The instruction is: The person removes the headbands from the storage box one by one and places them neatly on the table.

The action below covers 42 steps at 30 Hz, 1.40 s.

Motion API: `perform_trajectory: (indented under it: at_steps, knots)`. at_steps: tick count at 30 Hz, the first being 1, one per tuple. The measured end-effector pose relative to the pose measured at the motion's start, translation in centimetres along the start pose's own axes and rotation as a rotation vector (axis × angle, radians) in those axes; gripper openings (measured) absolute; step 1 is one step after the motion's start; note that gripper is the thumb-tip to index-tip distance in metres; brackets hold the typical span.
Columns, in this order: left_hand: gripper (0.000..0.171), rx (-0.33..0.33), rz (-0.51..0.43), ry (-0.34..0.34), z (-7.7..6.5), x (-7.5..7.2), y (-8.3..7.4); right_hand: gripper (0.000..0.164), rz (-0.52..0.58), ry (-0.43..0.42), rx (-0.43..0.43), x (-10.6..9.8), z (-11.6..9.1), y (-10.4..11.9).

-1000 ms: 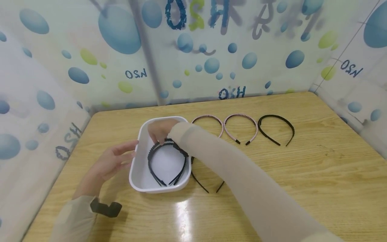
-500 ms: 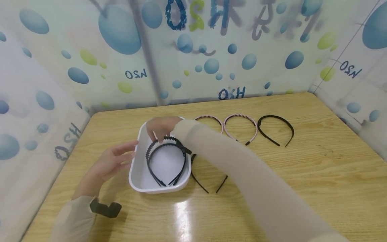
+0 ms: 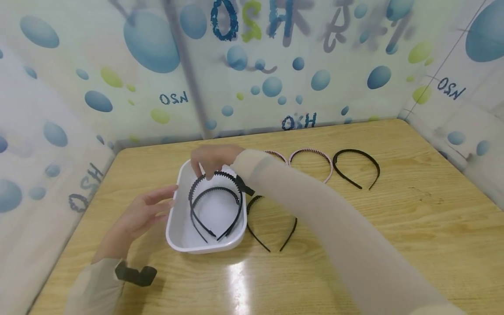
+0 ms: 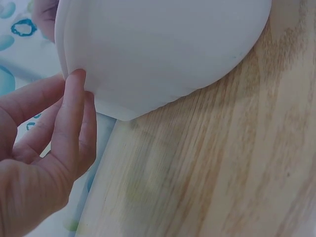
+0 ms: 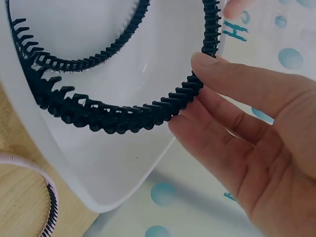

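Held black headband (image 5: 113,119): While its arch nearly overlapped the other black band a second ago, it now sits higher and farther back, so the two appear to be coming apart.
Its place: over the white tray (image 3: 220,246) at left, tilted, far arch raised, tips toward the near side; whether they touch the tray floor I cannot tell.
Its look: dark, ridged outside, comb teeth along the inner edge.
Right hand (image 3: 215,157): thumb and fingers pinch the far arch.
Second black headband (image 5: 79,65): thinner, glittery along its outer edge, lying in the tray.
Left hand (image 3: 146,209): fingers fairly straight and spread, tips touching the tray's left wall, gripping nothing.
Table (image 3: 441,197): right of the tray, another black headband (image 3: 257,238) near, and farther back pink headbands (image 3: 310,150), then a far-right black headband (image 3: 357,151).
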<state>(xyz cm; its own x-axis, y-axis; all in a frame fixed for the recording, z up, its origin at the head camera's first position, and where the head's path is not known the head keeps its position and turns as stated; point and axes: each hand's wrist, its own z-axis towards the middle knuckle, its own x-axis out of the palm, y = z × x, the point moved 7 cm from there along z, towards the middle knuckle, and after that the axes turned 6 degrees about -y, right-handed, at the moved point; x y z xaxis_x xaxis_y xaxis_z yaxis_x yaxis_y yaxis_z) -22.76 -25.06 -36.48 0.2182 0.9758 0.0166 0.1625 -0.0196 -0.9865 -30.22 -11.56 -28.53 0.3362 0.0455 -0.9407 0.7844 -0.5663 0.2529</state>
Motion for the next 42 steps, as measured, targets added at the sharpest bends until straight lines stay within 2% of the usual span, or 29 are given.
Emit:
perform_trajectory:
  at_steps: [8,14,18,29,42]
  knots:
    - [0.033,-0.008,0.008,-0.009,0.0,0.0,-0.1,0.022,0.052,-0.056,-0.050,-1.4,-0.8,-0.1]
    - [0.034,-0.010,0.007,-0.004,0.1,-0.1,-0.1,0.022,0.011,-0.082,-0.101,-2.5,-1.4,0.2]
    - [0.035,-0.005,0.013,0.000,0.1,-0.1,-0.1,0.022,0.029,-0.101,-0.130,-3.3,-2.0,0.6]
    - [0.034,-0.001,-0.018,0.010,0.1,-0.1,0.2,0.024,0.084,-0.149,-0.149,-5.7,-4.7,0.8]
    - [0.034,-0.006,0.030,-0.011,0.0,-0.1,0.1,0.023,0.074,-0.226,-0.122,-8.0,-8.6,-1.0]
